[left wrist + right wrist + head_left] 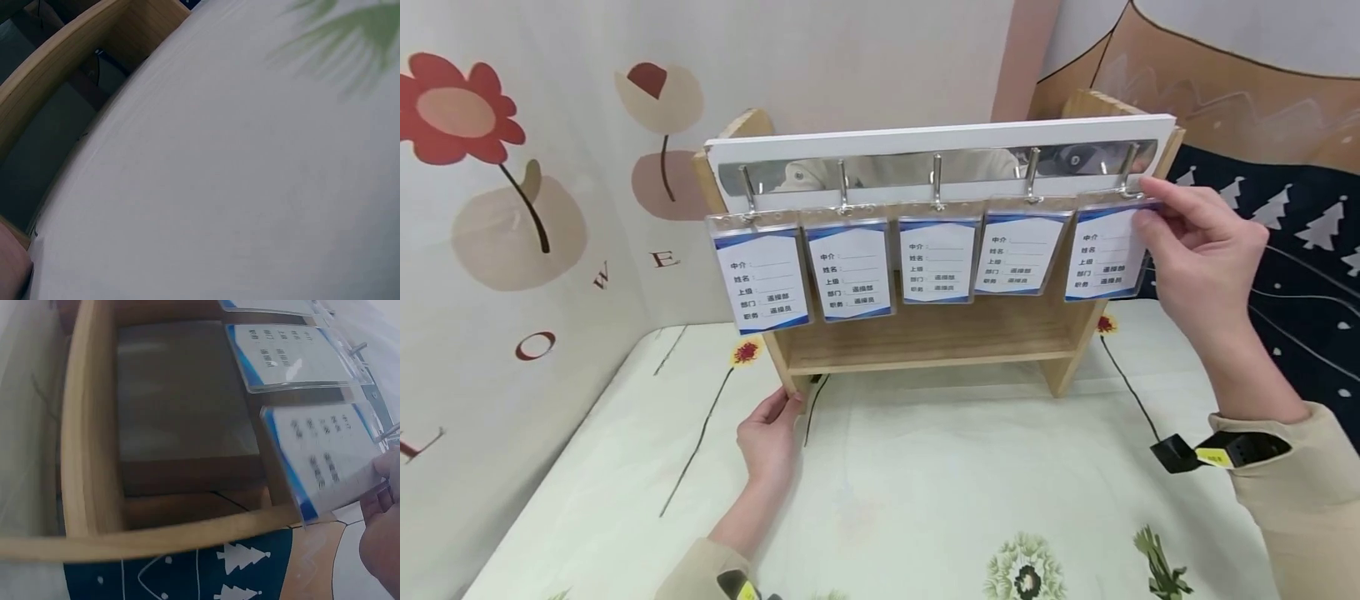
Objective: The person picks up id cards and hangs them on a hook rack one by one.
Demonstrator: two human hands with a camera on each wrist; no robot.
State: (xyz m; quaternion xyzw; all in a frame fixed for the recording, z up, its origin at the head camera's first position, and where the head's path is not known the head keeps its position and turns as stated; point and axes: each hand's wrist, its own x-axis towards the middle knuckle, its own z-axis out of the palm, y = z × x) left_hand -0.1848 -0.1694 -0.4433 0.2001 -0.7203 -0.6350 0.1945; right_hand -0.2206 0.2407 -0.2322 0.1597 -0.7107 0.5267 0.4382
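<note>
A wooden shelf (925,337) stands on the cloth-covered table. Across its upper front runs a white hook rail (940,135) with a shiny strip and several metal hooks. Clear-sleeved name badges with blue corners hang from the hooks in a row. My right hand (1210,250) pinches the right edge of the rightmost badge (1103,252), close beside its hook; the right wrist view shows this badge (328,456) tilted. Low at the left, my left hand (771,442) grips the foot of the shelf's left side panel. Only a bit of that hand (11,265) shows in the left wrist view.
Behind the shelf hangs a pale curtain (865,67) with printed flowers, and a dark tree-patterned cloth (1292,250) is at the right. The pale tablecloth (910,467) has printed flowers. Straps with black devices (1247,450) sit on both wrists.
</note>
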